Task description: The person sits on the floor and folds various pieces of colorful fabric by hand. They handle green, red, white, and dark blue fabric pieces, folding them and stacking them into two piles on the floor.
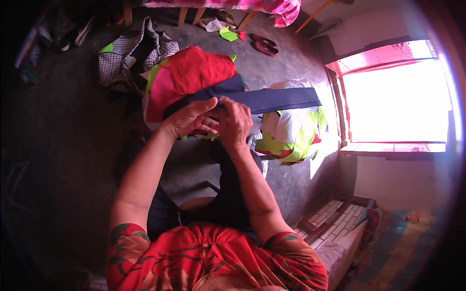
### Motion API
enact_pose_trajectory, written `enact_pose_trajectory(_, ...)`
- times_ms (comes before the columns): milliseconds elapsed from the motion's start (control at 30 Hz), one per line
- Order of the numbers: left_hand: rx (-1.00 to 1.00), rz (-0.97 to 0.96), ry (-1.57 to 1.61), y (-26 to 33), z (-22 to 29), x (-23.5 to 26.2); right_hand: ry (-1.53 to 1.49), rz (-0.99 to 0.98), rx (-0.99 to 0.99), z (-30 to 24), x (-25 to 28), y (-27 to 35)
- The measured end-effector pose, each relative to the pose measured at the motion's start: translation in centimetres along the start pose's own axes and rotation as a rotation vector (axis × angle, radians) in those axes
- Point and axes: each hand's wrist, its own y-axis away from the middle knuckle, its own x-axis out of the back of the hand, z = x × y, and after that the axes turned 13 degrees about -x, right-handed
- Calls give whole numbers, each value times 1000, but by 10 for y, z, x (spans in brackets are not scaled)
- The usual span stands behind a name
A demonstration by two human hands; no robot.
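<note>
At the edge of the navy strip (pixel 284 99), left hand (pixel 188 117) and right hand (pixel 236 122) sit close, grasps unclear, floor (pixel 73 140) stretching leftward.

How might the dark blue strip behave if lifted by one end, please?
The dark blue strip looks like thin fabric, so it is probably light. Being long and narrow, it would likely droop.

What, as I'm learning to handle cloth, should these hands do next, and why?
Perhaps slide the right hand along the navy strip toward its right end: it and the left hand are close together, while the strip's right end stretches out unheld.
</note>
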Motion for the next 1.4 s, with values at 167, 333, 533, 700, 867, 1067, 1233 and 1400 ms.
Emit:
enact_pose_trajectory(167,40,127,-31,-2,-2,-4,12,-96,80,4,-8,18)
enact_pose_trajectory(333,-169,297,-107,-8,-15,16,-110,-85,180,-2,-9,18)
enact_pose_trajectory(533,-240,273,-77,3,30,5,-740,-37,-755,29,-9,30)
enact_pose_trajectory(700,-232,239,-153,16,46,12,-1494,29,-1406,79,-17,15)
enact_pose_trajectory(867,-149,184,-201,33,59,16,-2071,-179,-1069,104,-26,-23)
enact_pose_trajectory(1067,-243,492,-407,61,87,33,-2273,-214,-988,128,-21,-24)
enact_pose_trajectory(1233,-259,701,-698,79,96,70,-2254,-235,-1013,120,-22,-28)
enact_pose_trajectory(1400,-302,886,-847,88,96,89,-2084,-116,-1029,117,-30,-25)
